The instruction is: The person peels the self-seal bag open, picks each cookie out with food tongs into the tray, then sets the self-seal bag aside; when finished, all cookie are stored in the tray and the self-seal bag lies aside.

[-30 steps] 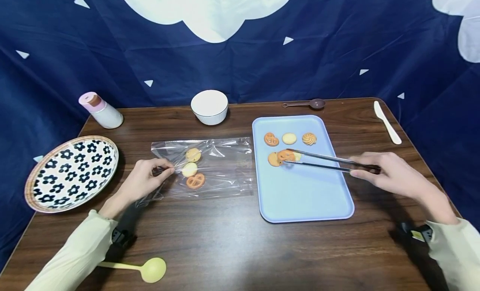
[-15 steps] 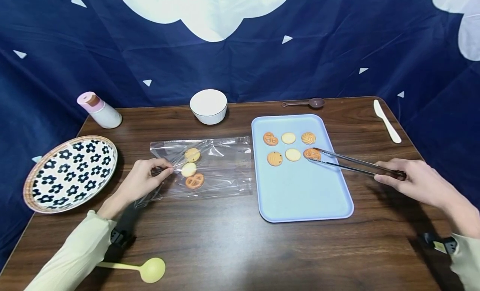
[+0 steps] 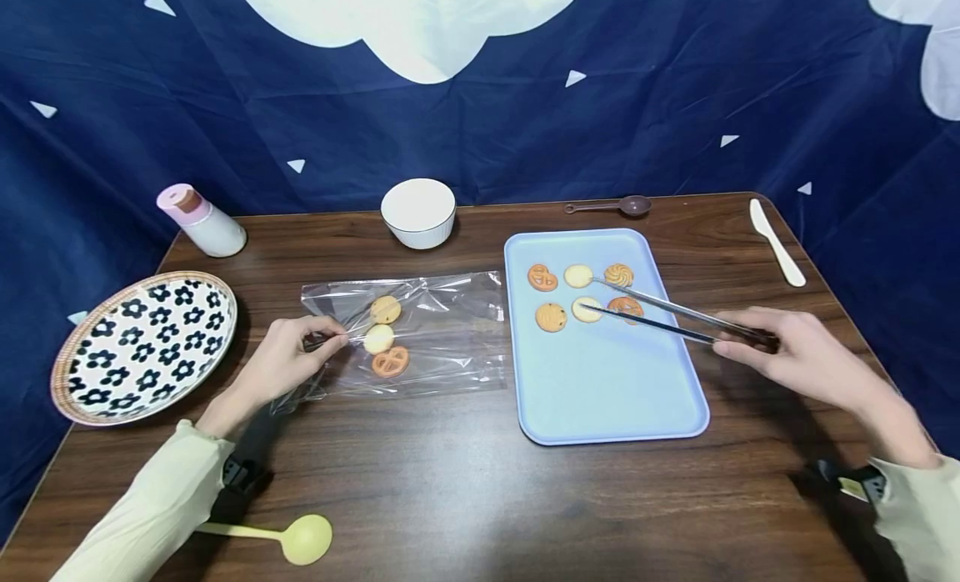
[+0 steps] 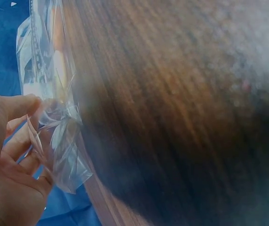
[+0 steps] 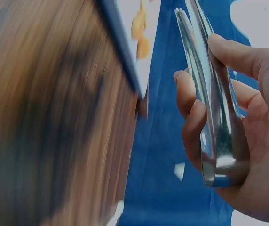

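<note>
My left hand (image 3: 288, 357) pinches the gathered end of a clear plastic bag (image 3: 457, 315), which lies flat with a chip cookie (image 3: 386, 309), a pale round cookie (image 3: 378, 338) and a pretzel (image 3: 390, 362) inside. In the right wrist view, metal tongs (image 5: 214, 108) sit between the thumb and curled fingers of my right hand (image 5: 261, 108). Their arms stand apart in the head view, overlapping the second-row pale cookie (image 3: 583, 313) and pretzel (image 3: 627, 309) on the blue tray (image 3: 607, 390), with nothing gripped between them. A spotted cookie (image 3: 551, 318) is left of these.
The tray's back row has a pretzel (image 3: 542, 278), a pale cookie (image 3: 577, 276) and a swirl cookie (image 3: 618, 275). Around stand a white bowl (image 3: 418, 215), shaker bottle (image 3: 202, 219) and flowered plate (image 3: 142, 348). A brown measuring spoon (image 3: 633, 205), white knife (image 3: 776, 243) and yellow spoon (image 3: 306, 539) lie about.
The tongs carried a pretzel right to the end of the tray's second row and let it go. Now my right hand has come back left with them. My left hand stays put.
</note>
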`<state>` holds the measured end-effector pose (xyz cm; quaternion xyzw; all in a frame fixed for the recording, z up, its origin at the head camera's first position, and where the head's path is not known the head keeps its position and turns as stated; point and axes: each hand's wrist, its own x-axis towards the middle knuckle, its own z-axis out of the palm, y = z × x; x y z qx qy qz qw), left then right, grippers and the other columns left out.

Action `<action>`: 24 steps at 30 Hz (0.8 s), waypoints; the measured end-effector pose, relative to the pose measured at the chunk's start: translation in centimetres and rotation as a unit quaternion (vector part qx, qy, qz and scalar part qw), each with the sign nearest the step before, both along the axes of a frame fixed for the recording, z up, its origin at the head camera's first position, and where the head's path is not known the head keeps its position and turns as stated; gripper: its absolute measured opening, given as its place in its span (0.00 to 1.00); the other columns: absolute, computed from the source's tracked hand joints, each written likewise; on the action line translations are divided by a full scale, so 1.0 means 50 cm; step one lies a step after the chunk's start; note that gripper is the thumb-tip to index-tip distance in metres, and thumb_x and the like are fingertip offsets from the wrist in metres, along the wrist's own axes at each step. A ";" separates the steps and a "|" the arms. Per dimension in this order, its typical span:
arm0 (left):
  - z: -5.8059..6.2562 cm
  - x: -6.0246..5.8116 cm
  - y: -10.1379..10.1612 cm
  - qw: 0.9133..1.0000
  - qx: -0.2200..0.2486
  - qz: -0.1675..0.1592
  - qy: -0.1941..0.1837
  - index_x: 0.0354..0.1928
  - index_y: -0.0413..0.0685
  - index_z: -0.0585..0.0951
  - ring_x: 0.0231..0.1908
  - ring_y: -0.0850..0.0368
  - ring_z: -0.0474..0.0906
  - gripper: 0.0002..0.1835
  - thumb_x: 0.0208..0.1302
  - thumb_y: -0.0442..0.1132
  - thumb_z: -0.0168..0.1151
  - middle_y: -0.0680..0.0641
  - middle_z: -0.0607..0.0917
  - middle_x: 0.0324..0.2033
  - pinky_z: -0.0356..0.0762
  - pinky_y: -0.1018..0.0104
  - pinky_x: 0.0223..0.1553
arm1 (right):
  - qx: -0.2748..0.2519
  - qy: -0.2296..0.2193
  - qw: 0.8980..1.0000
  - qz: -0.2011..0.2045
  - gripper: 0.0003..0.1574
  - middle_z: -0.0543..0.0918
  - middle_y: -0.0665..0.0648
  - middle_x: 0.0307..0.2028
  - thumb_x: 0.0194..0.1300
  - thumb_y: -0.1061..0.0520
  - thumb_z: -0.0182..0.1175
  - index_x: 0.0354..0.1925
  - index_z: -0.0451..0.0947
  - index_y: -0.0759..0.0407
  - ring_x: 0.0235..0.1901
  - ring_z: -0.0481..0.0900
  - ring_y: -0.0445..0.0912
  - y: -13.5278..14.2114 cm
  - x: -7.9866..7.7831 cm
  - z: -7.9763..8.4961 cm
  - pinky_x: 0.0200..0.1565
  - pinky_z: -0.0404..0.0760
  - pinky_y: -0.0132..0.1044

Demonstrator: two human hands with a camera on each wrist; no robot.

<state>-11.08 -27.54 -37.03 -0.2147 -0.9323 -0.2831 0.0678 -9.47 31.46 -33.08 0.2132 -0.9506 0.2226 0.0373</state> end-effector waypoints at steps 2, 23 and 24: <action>0.000 0.000 0.000 1.000 0.002 0.000 -0.001 0.32 0.47 0.84 0.23 0.61 0.71 0.02 0.60 0.34 0.64 0.54 0.84 0.27 0.68 0.69 0.26 | -0.008 0.002 1.000 0.026 0.19 0.78 0.44 0.28 0.55 0.56 0.69 0.47 0.81 0.54 0.23 0.66 0.36 -0.034 -0.010 0.001 0.25 0.65 0.29; -0.007 0.002 -0.015 1.000 0.019 -0.007 0.024 0.33 0.43 0.83 0.29 0.64 0.74 0.04 0.62 0.29 0.61 0.52 0.84 0.28 0.70 0.70 0.32 | 0.045 -0.031 0.991 0.124 0.22 0.83 0.52 0.44 0.61 0.47 0.64 0.51 0.81 0.55 0.26 0.72 0.42 -0.252 -0.100 -0.004 0.26 0.70 0.38; -0.006 0.002 -0.015 1.000 0.020 -0.008 0.023 0.33 0.43 0.83 0.29 0.64 0.74 0.04 0.63 0.30 0.60 0.52 0.84 0.27 0.70 0.69 0.31 | 0.040 -0.042 0.991 0.118 0.22 0.83 0.53 0.46 0.61 0.47 0.64 0.51 0.81 0.55 0.27 0.73 0.42 -0.250 -0.100 -0.002 0.27 0.71 0.38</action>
